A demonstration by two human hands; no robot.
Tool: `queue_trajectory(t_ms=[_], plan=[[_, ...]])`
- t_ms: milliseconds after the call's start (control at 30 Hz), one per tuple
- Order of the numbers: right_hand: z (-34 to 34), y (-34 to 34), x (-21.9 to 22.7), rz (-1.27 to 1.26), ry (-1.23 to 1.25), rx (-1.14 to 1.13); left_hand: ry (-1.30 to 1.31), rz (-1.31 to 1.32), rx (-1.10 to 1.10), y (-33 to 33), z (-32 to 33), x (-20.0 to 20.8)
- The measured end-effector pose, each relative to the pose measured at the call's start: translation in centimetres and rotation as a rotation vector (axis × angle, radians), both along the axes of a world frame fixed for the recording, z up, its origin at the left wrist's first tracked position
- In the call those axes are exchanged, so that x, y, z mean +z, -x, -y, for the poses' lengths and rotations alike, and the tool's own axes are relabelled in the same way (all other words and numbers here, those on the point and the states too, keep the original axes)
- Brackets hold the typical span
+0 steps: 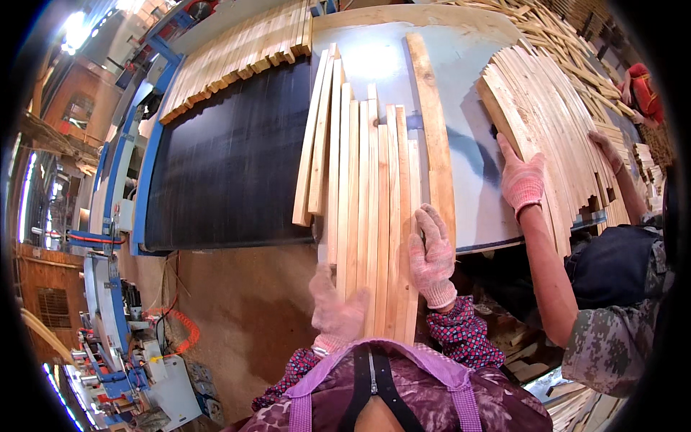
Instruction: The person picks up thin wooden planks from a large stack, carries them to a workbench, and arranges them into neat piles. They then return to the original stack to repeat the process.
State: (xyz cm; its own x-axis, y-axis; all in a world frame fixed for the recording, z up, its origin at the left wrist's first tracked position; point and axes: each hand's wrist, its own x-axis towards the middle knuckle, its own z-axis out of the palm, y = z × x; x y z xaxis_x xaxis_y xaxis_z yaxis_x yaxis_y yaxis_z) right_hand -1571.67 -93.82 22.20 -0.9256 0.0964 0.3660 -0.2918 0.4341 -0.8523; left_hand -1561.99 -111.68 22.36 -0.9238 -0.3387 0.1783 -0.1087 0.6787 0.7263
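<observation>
Your left hand, in a pink glove, is blurred and sits partly under the near ends of the wooden slats, so you cannot tell how its fingers close. The slats hide the palm of your right hand. The co-worker's fanned stack of slats covers part of that person's far hand, and the picture's right rim cuts off the co-worker's body. The machinery at lower left bends into the dark rim, too small to make out. The distant red-clad figure is too small to tell apart.
</observation>
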Motion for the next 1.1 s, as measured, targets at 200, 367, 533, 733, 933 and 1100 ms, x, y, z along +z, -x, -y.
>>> queue_trajectory(t_ms=[200,367,533,733,933,1100], plan=[[-0.3,-0.6,-1.8,0.027,0.259,0.023,-0.464,0.285,0.028,-0.1,1.0,1.4],[-1.3,-4.6,-2.8,0.085,0.424,0.055,-0.597,0.538,-0.125,-1.6,3.4,-0.1],[1.0,-7.1,-2.7,0.246,0.655,-0.065,-0.732,0.186,-0.315,0.4,2.9,-4.8],[2.9,-9.7,0.1,0.389,0.789,-0.115,-1.257,0.443,-0.507,0.0,4.4,2.7],[5.3,-14.0,5.1,0.308,0.754,-0.074,-1.298,0.324,-0.724,-1.8,6.8,4.0],[10.1,-13.4,10.2,-0.208,0.687,-0.003,-1.077,-0.01,-0.911,0.0,10.9,5.2]])
